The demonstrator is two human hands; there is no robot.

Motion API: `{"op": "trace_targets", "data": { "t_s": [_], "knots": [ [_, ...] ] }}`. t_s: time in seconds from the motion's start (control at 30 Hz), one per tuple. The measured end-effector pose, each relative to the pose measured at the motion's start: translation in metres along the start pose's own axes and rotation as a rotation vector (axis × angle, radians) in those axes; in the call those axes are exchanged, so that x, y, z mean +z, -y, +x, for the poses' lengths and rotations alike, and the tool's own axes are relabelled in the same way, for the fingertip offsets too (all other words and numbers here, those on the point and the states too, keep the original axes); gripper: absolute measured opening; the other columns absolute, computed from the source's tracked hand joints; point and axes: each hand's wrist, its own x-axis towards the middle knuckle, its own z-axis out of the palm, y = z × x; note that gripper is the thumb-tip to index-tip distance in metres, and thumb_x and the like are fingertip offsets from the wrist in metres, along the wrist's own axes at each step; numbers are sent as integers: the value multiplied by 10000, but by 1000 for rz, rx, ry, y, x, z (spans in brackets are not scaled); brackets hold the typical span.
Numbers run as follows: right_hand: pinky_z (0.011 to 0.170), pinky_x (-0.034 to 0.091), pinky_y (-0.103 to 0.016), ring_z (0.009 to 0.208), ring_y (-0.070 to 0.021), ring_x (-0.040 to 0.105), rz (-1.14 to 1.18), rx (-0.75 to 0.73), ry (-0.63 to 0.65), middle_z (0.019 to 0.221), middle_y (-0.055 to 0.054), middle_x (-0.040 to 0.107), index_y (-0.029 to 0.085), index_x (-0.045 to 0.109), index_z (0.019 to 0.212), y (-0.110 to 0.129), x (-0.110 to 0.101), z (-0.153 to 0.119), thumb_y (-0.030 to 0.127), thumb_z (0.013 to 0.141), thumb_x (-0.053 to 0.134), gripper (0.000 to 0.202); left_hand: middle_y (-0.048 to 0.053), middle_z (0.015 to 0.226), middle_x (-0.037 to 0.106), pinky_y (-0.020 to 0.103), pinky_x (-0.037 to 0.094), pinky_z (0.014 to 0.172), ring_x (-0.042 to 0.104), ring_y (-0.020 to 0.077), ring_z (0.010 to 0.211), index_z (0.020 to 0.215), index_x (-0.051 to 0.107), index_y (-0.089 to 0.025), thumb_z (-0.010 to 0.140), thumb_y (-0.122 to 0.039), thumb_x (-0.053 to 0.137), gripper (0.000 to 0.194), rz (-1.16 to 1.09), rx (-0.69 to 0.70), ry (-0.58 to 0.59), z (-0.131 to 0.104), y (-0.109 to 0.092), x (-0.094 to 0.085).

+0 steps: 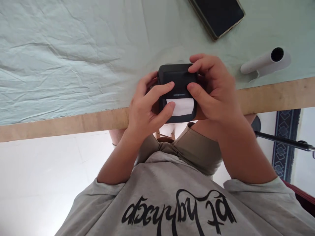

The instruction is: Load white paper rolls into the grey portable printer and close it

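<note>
Between my two hands is a black label printer (180,78) with small pale lettering on its top. A piece of white paper (183,106) shows in the part of it nearest my body. My left hand (150,106) grips the printer's left side, its thumb on the white paper and its index finger on the black top. On the other side, my right hand (215,87) holds the right edge, thumb and fingertips resting on the top. The printer's underside and the fingers beneath it are hidden.
A dark phone-like device (219,14) lies at the table's far side. To the right rests a white rolled paper tube (265,62) with a dark hollow end. Pale green cloth (98,49) covers the table, wrinkled at left, up to its bare wooden edge (98,124).
</note>
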Motion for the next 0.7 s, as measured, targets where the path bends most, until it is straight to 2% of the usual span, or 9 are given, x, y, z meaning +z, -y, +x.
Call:
{"op": "trace_targets", "data": {
  "t_s": [0.07,0.13,0.2,0.27,0.4,0.5,0.57,0.7],
  "knots": [
    [981,584,-431,1205,-229,635,-15,-2,-16,1286,-36,622,339,573,1199,-1,3,-1,478,969,551,269,-41,1501,442,537,486,1163,531,269,1338,1346,536,-403,1020,-493,509,339,-16,-31,15,0,0,0],
    [985,583,-418,1186,-219,644,-8,-37,-45,1282,-23,629,369,554,1250,-4,8,-3,490,971,543,305,-64,1515,434,562,485,1151,523,281,1347,1369,514,-434,1012,-520,510,367,2,2,32,0,0,-1],
    [1000,571,-401,1196,-207,641,2,-72,-105,1290,-7,633,411,548,1290,-8,12,-7,469,983,527,314,-18,1508,465,577,495,1126,523,303,1360,1401,488,-409,992,-575,512,442,52,11,31,0,-3,-3],
    [1019,555,-407,1222,-207,629,4,-81,-163,1321,-4,623,437,551,1323,-9,16,-11,436,996,507,330,56,1503,495,561,502,1117,526,320,1375,1460,426,-358,973,-631,505,564,79,-41,35,-1,-8,-4],
    [1028,552,-449,1214,-235,638,-32,-60,-195,1329,-18,632,408,561,1343,-8,19,-15,456,999,499,353,140,1537,483,515,484,1135,527,341,1393,1558,279,-278,951,-683,494,761,97,-121,73,-5,-17,-3],
    [1009,562,-446,1184,-238,654,-61,-67,-212,1299,-21,649,395,565,1325,-8,19,-15,506,1002,480,352,196,1544,471,550,474,1123,508,411,1401,1586,260,-214,848,-749,616,979,197,-108,93,-14,-18,-1],
    [1007,560,-442,1185,-235,653,-61,-68,-209,1305,-20,643,400,556,1327,-9,19,-14,515,1007,464,352,200,1551,471,570,471,1118,512,443,1389,1598,259,-220,753,-806,682,1112,240,-97,100,-20,-17,0],
    [1009,543,-439,1168,-229,649,-82,-58,-203,1289,-22,642,400,542,1339,-8,20,-15,509,1014,443,357,200,1538,503,563,451,1129,539,451,1366,1572,338,-239,684,-865,695,1143,307,-93,70,-29,-10,3]
  ]
}}
